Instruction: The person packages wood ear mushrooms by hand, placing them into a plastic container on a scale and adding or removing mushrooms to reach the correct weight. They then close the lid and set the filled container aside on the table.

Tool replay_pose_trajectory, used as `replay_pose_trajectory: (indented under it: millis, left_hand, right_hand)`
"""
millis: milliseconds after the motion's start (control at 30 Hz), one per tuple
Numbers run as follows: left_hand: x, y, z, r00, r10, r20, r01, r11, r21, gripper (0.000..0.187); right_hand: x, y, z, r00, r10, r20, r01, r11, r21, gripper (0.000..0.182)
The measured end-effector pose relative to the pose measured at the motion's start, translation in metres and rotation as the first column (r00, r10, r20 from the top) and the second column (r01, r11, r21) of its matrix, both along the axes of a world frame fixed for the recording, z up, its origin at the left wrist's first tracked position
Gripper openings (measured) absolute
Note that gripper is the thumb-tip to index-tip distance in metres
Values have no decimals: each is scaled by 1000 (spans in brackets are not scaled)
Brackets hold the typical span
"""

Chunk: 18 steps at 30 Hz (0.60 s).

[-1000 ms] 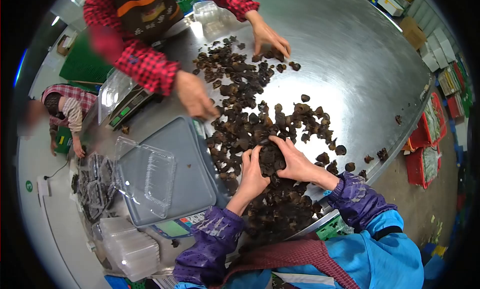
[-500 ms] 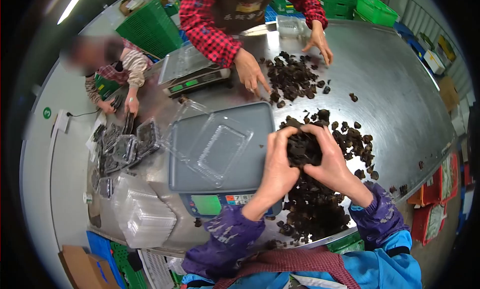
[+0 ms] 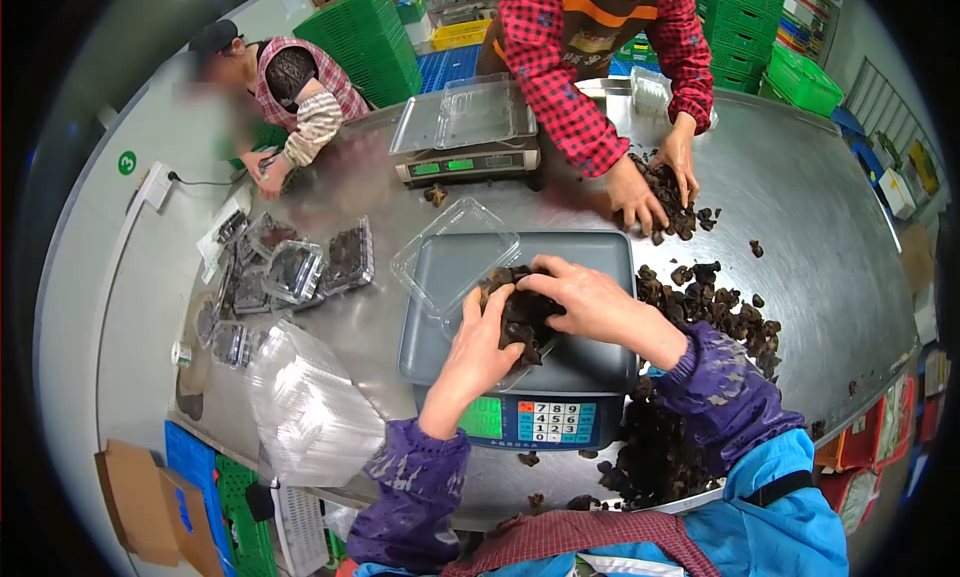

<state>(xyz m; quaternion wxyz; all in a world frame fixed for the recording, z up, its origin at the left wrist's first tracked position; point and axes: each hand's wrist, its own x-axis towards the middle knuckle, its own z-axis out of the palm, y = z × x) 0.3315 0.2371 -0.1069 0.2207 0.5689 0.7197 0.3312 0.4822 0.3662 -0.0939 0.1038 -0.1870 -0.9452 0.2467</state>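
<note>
A clump of dark wood ear mushrooms (image 3: 528, 317) is cupped between my left hand (image 3: 478, 349) and my right hand (image 3: 592, 302), fingers curled round it. Both hands are over a clear plastic clamshell box (image 3: 462, 239), which lies opened out on the grey scale (image 3: 425, 342); the box's near half is mostly hidden by the clump and my hands. On the scale's front are a lit green display (image 3: 483, 417) and a keypad (image 3: 556, 421). To the right, loose wood ear mushrooms (image 3: 720, 312) spread over the metal table, continuing under my right sleeve.
Stacked clear boxes (image 3: 315, 407) stand left of the scale, with filled boxes (image 3: 295, 272) behind them. Across the table, a co-worker's hands (image 3: 650, 192) are in another mushroom pile (image 3: 672, 212) near a second scale (image 3: 470, 162). Another person (image 3: 300, 97) works at the far left.
My hands have carried the clump leftward from the pile to above the box on the scale. The co-worker's hands have come together at their pile. The camera view has shifted.
</note>
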Motion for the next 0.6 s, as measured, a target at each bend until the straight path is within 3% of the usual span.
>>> replay_pose_trajectory:
  millis: [67, 167, 200, 233, 300, 333, 367, 433, 500, 567, 600]
  left_hand:
    - [-4, -8, 20, 997, -46, -55, 37, 987, -158, 71]
    - [-14, -18, 30, 988, -37, -151, 19, 993, -116, 70]
    - [-16, -22, 35, 967, -16, -254, -3, 997, -75, 62]
    - [-21, -24, 35, 968, -16, -251, -5, 997, -80, 62]
    - [-33, -29, 36, 999, 52, 3, -52, 998, -27, 55]
    - [-38, -33, 31, 994, 111, -16, -111, 993, 34, 45]
    - [-45, -38, 27, 993, 117, -15, -116, 993, 28, 45]
    - [-61, -50, 18, 960, 219, 177, -224, 975, 7, 40]
    - [-77, -60, 10, 945, 260, 197, -276, 960, 54, 37]
    - [-86, -69, 11, 913, 293, 284, -321, 945, 57, 37]
    - [-88, -72, 9, 904, 314, 288, -340, 939, 42, 37]
  right_hand:
    - [7, -1, 7, 988, 15, -153, -20, 999, -28, 48]
    - [12, 2, 12, 956, 56, -286, -117, 973, -200, 47]
    - [12, 6, 5, 932, 58, -358, -116, 983, -143, 44]
    - [16, 7, 5, 933, 58, -355, -118, 982, -148, 44]
    - [28, 9, 6, 930, -175, -324, 82, 956, -282, 40]
    - [37, 11, 3, 916, -275, -291, 147, 907, -396, 36]
    - [47, 13, 4, 913, -317, -257, 208, 904, -374, 34]
    - [73, 19, -10, 882, -407, -240, 297, 872, -389, 32]
    - [98, 16, -8, 827, -554, -98, 415, 718, -559, 30]
    - [128, 18, -29, 808, -579, -110, 456, 733, -505, 31]
    - [142, 15, -36, 827, -558, -70, 498, 784, -371, 31]
